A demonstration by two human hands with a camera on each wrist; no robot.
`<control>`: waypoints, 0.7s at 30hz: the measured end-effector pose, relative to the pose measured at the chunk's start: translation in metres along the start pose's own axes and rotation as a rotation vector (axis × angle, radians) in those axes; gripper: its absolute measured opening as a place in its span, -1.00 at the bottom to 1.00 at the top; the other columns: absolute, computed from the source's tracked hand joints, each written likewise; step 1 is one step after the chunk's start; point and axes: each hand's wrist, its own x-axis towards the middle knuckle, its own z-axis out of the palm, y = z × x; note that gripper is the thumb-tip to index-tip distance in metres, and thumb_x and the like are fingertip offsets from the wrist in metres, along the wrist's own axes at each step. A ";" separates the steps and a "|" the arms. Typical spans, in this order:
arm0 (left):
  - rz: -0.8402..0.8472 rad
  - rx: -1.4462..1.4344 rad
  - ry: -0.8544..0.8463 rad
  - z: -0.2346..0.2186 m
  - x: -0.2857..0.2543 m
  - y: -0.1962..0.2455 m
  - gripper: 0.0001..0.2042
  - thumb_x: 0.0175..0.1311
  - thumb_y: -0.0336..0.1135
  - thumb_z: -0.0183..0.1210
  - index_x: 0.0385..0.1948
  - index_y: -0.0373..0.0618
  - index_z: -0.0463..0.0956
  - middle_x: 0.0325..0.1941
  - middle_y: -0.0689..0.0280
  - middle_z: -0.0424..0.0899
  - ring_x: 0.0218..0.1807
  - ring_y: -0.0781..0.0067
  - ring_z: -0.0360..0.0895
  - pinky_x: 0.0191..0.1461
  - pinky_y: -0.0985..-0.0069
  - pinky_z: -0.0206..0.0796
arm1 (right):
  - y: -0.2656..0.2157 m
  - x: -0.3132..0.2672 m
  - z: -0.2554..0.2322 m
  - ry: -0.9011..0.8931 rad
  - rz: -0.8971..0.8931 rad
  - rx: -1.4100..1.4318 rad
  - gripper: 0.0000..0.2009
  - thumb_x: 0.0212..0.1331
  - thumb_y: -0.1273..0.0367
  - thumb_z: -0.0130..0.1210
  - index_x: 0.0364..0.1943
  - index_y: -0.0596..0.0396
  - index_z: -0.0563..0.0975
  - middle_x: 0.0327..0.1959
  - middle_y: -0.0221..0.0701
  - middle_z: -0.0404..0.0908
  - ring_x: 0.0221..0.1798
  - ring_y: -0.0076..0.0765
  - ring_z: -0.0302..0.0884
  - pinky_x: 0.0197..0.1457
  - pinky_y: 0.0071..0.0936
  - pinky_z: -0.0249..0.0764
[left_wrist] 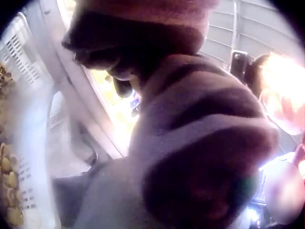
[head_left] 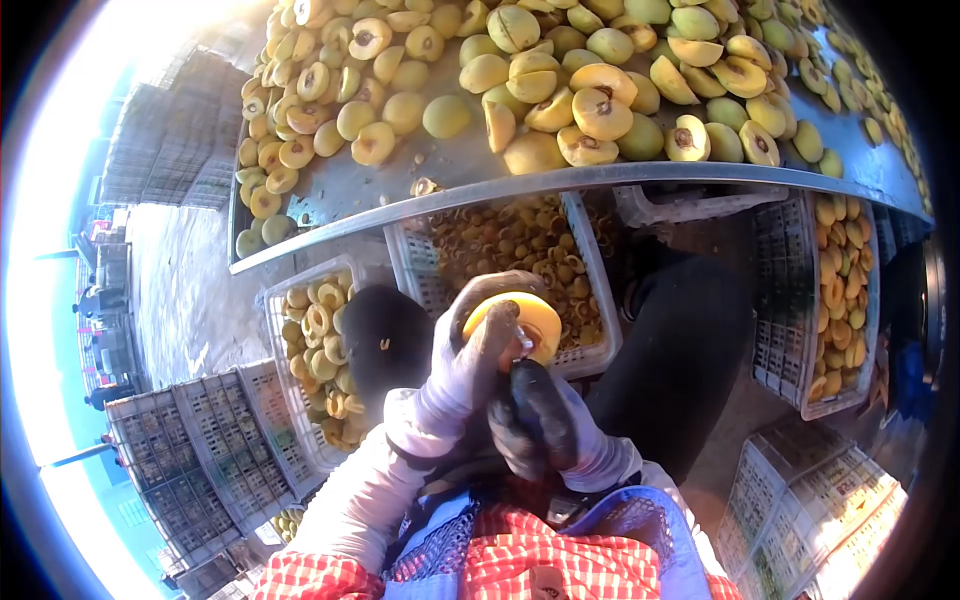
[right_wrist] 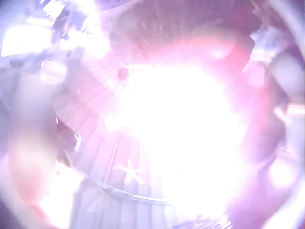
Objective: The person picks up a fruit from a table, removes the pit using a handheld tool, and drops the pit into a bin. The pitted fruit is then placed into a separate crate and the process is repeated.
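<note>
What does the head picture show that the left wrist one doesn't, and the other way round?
Only the head view shows the cut fruit in the left hand, the shiny tool in the right hand and the stacked crates. Only the left wrist view shows a pale ribbed wall or roof, I can't tell which. Both show a pale crate holding fruit pieces.
</note>
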 end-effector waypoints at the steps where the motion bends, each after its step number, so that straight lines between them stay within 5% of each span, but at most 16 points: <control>1: -0.110 -0.159 0.003 0.000 -0.003 -0.003 -0.59 0.26 -0.10 0.09 0.00 -0.22 0.40 -0.21 0.22 0.57 -0.23 0.51 0.51 -0.17 0.59 0.39 | -0.002 0.002 -0.006 0.049 -0.348 -0.697 -0.64 0.23 0.00 -0.11 -0.30 0.03 0.39 -0.60 -0.35 0.38 -0.63 -0.27 0.31 -0.56 -0.40 0.25; 3: -0.246 -0.317 0.034 0.005 -0.012 -0.004 -0.59 0.25 -0.05 0.10 -0.03 -0.17 0.42 -0.30 0.24 0.56 -0.27 0.48 0.50 -0.17 0.57 0.36 | -0.006 0.006 -0.016 0.146 -1.030 -2.100 -0.53 0.25 -0.14 -0.23 -0.47 -0.05 0.37 -0.70 -0.50 0.27 -0.72 -0.47 0.19 -0.68 -0.52 0.12; 6: -0.202 -0.037 0.225 -0.005 -0.024 -0.028 -0.61 0.28 -0.06 0.05 -0.02 -0.17 0.42 -0.30 0.29 0.56 -0.26 0.54 0.49 -0.15 0.57 0.36 | -0.020 -0.004 -0.004 0.202 -1.036 -2.074 -0.52 0.25 -0.16 -0.24 -0.49 -0.08 0.37 -0.74 -0.53 0.24 -0.77 -0.47 0.15 -0.72 -0.54 0.09; 12: -0.288 -0.312 0.365 -0.018 -0.050 -0.013 -0.58 0.31 0.00 -0.01 -0.03 -0.18 0.39 -0.24 0.33 0.51 -0.23 0.57 0.42 -0.09 0.56 0.30 | -0.037 0.009 0.000 0.299 -0.853 -2.093 -0.56 0.26 -0.11 -0.18 -0.51 -0.07 0.36 -0.76 -0.58 0.22 -0.78 -0.56 0.14 -0.72 -0.61 0.08; 13: -0.308 -0.619 0.352 -0.028 -0.049 -0.027 -0.64 0.28 -0.01 0.05 -0.13 -0.12 0.43 -0.28 0.33 0.54 -0.21 0.51 0.46 -0.09 0.53 0.34 | -0.036 0.011 0.001 0.303 -0.815 -2.130 -0.56 0.26 -0.09 -0.17 -0.51 -0.06 0.35 -0.76 -0.58 0.22 -0.78 -0.56 0.15 -0.72 -0.62 0.08; 14: -0.341 -0.923 0.354 -0.039 -0.049 -0.040 -0.70 0.26 -0.02 0.10 -0.22 -0.06 0.47 -0.31 0.33 0.58 -0.20 0.45 0.51 -0.08 0.50 0.39 | -0.022 0.025 -0.011 0.258 -1.159 -2.002 -0.59 0.28 -0.01 -0.15 -0.53 -0.01 0.36 -0.76 -0.58 0.22 -0.77 -0.57 0.18 -0.72 -0.66 0.09; 16: -0.372 -1.061 0.494 -0.056 -0.054 -0.035 -0.69 0.28 -0.05 0.08 -0.15 -0.08 0.48 -0.27 0.29 0.58 -0.17 0.42 0.53 -0.07 0.53 0.40 | -0.028 0.011 0.001 0.137 -1.015 -2.154 -0.61 0.29 0.04 -0.14 -0.46 0.07 0.40 -0.76 -0.55 0.24 -0.78 -0.56 0.18 -0.74 -0.65 0.09; 18: 0.009 -0.306 0.751 -0.144 -0.071 -0.082 -0.64 0.29 -0.06 0.08 -0.06 -0.13 0.45 -0.13 0.22 0.55 -0.11 0.37 0.53 -0.02 0.52 0.39 | -0.026 0.005 0.011 0.117 -1.002 -2.318 -0.60 0.29 0.03 -0.09 -0.44 0.10 0.33 -0.76 -0.55 0.18 -0.83 -0.65 -0.02 -0.81 -0.67 -0.07; 20: 0.098 0.368 0.829 -0.176 -0.061 -0.041 -0.54 0.21 -0.08 0.17 0.03 -0.20 0.39 -0.01 0.10 0.48 -0.02 0.20 0.50 0.05 0.39 0.37 | -0.031 -0.006 0.023 0.106 -1.051 -2.113 -0.59 0.30 0.00 -0.12 -0.41 0.08 0.32 -0.74 -0.55 0.15 -0.81 -0.65 -0.02 -0.79 -0.68 -0.06; 21: -0.133 0.936 0.794 -0.213 -0.061 -0.041 -0.51 0.15 -0.10 0.21 0.04 -0.21 0.38 0.00 0.07 0.45 -0.02 0.12 0.48 0.07 0.33 0.35 | -0.031 -0.011 0.028 0.121 -1.100 -2.053 -0.58 0.30 -0.02 -0.13 -0.39 0.08 0.34 -0.75 -0.57 0.09 -0.81 -0.64 -0.04 -0.78 -0.68 -0.07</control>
